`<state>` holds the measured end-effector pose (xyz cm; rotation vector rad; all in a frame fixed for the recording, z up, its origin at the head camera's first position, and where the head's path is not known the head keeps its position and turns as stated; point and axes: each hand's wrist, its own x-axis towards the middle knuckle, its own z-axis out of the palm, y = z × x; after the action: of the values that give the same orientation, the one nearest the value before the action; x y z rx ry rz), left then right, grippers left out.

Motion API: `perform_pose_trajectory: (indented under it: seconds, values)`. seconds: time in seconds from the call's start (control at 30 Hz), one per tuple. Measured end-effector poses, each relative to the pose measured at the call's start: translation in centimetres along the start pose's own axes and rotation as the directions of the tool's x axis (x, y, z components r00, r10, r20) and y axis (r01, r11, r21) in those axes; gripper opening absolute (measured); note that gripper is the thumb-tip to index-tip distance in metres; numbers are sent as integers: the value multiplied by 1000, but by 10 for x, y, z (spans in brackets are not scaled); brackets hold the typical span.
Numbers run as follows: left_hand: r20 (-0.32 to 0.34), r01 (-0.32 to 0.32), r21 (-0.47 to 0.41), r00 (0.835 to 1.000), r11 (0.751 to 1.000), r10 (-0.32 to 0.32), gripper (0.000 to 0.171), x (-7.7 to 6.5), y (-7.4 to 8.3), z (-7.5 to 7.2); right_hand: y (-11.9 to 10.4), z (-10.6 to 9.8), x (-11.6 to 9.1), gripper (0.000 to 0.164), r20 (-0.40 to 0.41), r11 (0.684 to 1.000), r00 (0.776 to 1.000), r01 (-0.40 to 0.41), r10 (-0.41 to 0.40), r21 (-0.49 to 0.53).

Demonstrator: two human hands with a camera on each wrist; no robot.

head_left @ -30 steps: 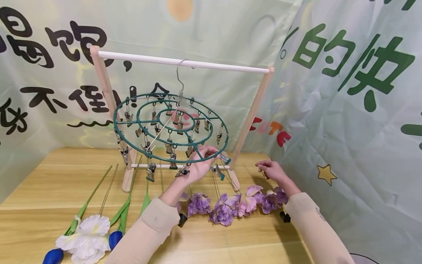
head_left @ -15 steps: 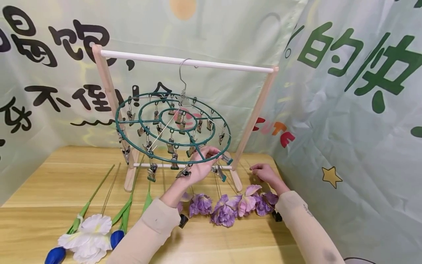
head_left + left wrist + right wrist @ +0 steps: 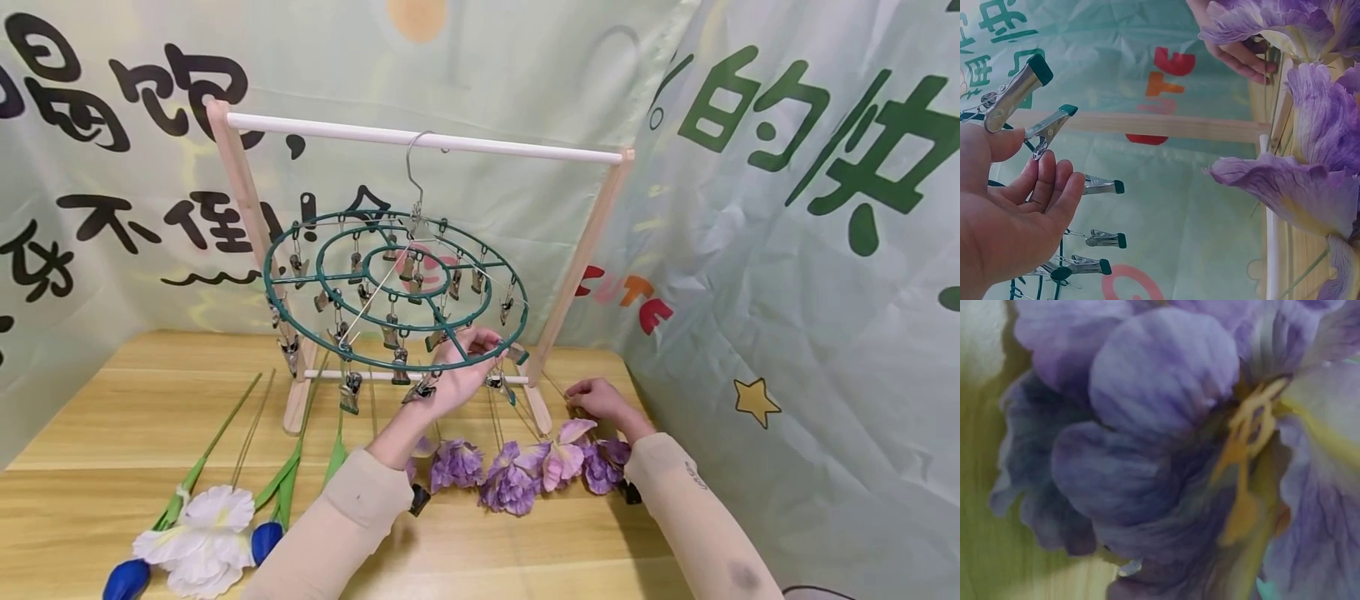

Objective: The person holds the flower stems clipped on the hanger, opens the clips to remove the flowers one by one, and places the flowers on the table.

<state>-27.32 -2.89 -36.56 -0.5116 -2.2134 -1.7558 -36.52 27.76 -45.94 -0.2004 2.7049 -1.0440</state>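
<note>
A green ring-shaped clip hanger (image 3: pixel 395 364) hangs by its metal hook from the white rod. My left hand (image 3: pixel 459 379) reaches under its front right edge; in the left wrist view, thumb and fingertips pinch one metal clip (image 3: pixel 1050 128) with green tips. Another clip (image 3: pixel 1019 94) stands beside the thumb. At the right, my right hand (image 3: pixel 603 402) is low over the table, its curled fingers holding the thin stem of a purple artificial flower (image 3: pixel 602 468). That flower fills the right wrist view, where its petals (image 3: pixel 1166 375) hide the hand.
The wooden stand (image 3: pixel 573 258) frames the hanger. More purple flowers (image 3: pixel 512 482) lie in front of it on the table (image 3: pixel 82 433). Left of them lie a white flower (image 3: pixel 198 533) and blue tulips (image 3: pixel 127 577). Printed cloth walls stand behind and at the right.
My right hand has moved left and slightly down, with the rightmost purple flower shifting left beneath it. My left hand stays at the hanger's edge, while the clips there have tilted slightly.
</note>
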Motion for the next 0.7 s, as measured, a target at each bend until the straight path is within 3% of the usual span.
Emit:
perform_pose_trajectory:
  seconds: [0.07, 0.2, 0.3, 0.43, 0.53, 0.63, 0.7]
  values:
    - [-12, -16, -26, 1000, 1000, 16, 12, 0, 0, 1, 0, -2, -2, 30, 24, 1000, 1000, 6, -6, -14]
    - [-13, -9, -193, 1000, 981, 6, 10, 1, 1, 4, -2, -7, -7, 36, 47, 999, 999, -4, 6, -44]
    - [3, 10, -227, 1000, 974, -9, 9, 2, 4, 1, -4, -11, -11, 39, 61, 999, 998, -27, 30, -42]
    - [22, 33, -41, 999, 999, -32, 12, 0, 8, -5, -3, -17, -15, 41, 96, 999, 995, -37, 38, -15]
    - [37, 60, 12, 997, 998, -61, 14, -5, 9, -7, -1, -20, -18, 42, 100, 1000, 995, -25, 26, -14]
    - [49, 40, 7, 998, 999, -40, 19, -13, 8, -10, -1, -24, -26, 42, 78, 999, 997, 5, -2, -46]
    - [47, -7, 59, 999, 998, 4, 23, -19, 6, -14, -4, -27, -33, 42, 44, 997, 999, 30, -26, -72]
